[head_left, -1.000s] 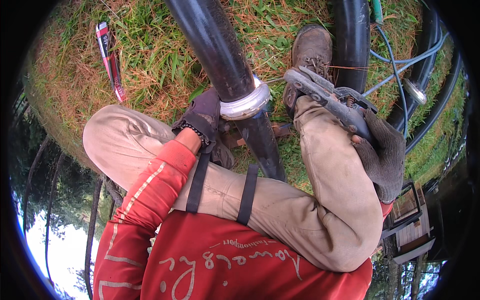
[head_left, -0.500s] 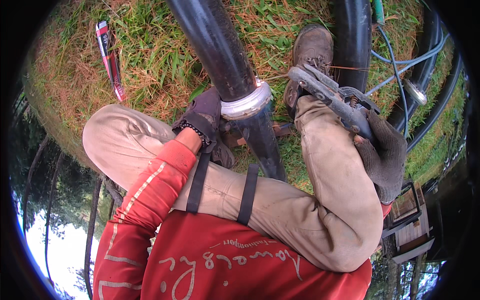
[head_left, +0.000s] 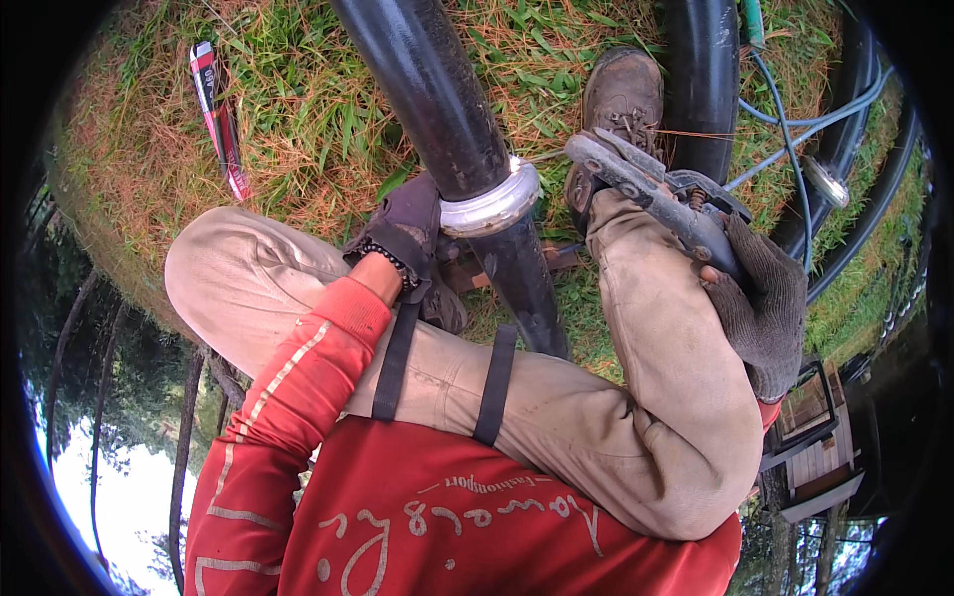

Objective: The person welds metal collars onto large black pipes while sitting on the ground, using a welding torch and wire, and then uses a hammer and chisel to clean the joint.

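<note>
A black metal pipe [head_left: 437, 99] slants down from the top centre. A shiny silver ring [head_left: 494, 204] encircles it, with a small bright spot of light on its upper right edge. My gloved right hand [head_left: 760, 303] is closed round the handle of a welding electrode holder [head_left: 661, 194], above my bent knee. From its jaws a thin rod [head_left: 545, 156] reaches to the bright spot on the ring. My left hand [head_left: 409, 223], in a dark glove with a beaded bracelet at the wrist, lies against the ring's left side; its fingertips are hidden.
More black pipes [head_left: 701, 89] lie at the right, one with a silver ring [head_left: 827, 183]. Blue-grey cables [head_left: 795, 149] cross them. A red and black packet [head_left: 217, 119] rests on the grass at upper left. My boot [head_left: 623, 94] stands beside the pipe.
The electrode holder and my right hand have shifted slightly to the left, toward the ring. My left hand and the pipe stay in place.
</note>
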`<control>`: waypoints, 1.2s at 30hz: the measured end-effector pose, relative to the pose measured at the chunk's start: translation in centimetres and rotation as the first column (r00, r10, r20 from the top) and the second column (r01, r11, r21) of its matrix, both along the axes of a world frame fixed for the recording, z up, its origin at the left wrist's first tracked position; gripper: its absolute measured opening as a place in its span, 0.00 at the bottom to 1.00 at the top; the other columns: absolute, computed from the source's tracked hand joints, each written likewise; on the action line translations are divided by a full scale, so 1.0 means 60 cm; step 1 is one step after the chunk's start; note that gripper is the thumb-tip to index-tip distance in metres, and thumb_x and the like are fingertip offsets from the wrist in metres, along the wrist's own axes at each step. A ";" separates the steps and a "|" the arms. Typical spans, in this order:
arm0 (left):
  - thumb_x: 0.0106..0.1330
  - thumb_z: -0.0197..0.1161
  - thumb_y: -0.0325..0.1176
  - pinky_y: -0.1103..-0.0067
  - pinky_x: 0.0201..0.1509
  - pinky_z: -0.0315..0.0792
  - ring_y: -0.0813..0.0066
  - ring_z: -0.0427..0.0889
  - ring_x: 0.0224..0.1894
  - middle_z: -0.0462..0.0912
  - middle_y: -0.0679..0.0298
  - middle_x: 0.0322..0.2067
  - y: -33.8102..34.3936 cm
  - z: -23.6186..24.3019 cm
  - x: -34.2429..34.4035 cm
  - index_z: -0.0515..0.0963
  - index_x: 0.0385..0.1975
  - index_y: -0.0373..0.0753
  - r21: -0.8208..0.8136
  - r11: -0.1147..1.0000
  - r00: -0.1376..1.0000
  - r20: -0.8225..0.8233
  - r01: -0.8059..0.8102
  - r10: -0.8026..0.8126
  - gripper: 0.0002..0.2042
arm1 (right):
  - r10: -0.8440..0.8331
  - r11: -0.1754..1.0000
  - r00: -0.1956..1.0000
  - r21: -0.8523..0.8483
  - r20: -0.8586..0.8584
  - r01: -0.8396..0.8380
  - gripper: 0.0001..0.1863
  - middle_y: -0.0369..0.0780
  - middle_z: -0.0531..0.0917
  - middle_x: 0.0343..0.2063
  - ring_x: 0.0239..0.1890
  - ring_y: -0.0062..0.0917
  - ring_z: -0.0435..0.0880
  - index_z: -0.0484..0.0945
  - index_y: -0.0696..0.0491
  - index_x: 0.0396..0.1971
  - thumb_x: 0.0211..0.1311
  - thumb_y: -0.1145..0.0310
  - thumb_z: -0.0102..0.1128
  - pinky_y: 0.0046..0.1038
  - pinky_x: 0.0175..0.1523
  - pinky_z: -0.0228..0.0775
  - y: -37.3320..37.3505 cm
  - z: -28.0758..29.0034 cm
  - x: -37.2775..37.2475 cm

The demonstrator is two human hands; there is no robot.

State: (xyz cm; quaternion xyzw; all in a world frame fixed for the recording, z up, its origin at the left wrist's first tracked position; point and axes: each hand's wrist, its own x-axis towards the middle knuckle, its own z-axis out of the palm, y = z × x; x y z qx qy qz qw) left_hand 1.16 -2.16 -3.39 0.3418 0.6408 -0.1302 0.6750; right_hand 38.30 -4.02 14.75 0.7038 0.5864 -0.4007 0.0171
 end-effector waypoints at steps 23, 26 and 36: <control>0.67 0.72 0.31 0.67 0.50 0.85 0.54 0.93 0.49 0.92 0.51 0.46 -0.010 -0.022 -0.027 0.81 0.60 0.37 0.150 0.944 0.956 -0.063 0.293 -0.287 0.21 | -0.071 0.997 0.995 -0.033 -0.073 0.069 0.32 0.57 0.90 0.43 0.47 0.48 0.94 0.84 0.64 0.60 0.58 0.63 0.76 0.39 0.56 0.82 0.003 -0.004 0.004; 0.60 0.77 0.35 0.65 0.55 0.83 0.50 0.90 0.54 0.91 0.50 0.49 -0.017 -0.027 -0.033 0.81 0.60 0.38 0.291 0.863 0.908 -0.055 0.413 -0.416 0.26 | -0.061 0.998 0.996 -0.038 -0.070 0.058 0.32 0.58 0.90 0.44 0.47 0.48 0.94 0.84 0.65 0.60 0.58 0.62 0.76 0.39 0.56 0.82 0.007 -0.004 0.001; 0.73 0.68 0.34 0.69 0.33 0.85 0.65 0.92 0.36 0.92 0.55 0.42 0.004 0.005 -0.002 0.81 0.59 0.35 -0.103 0.976 0.981 -0.036 -0.193 0.191 0.17 | -0.190 0.980 0.979 0.038 -0.069 0.193 0.30 0.56 0.90 0.45 0.48 0.47 0.93 0.85 0.63 0.60 0.58 0.67 0.76 0.38 0.57 0.82 -0.005 -0.002 -0.001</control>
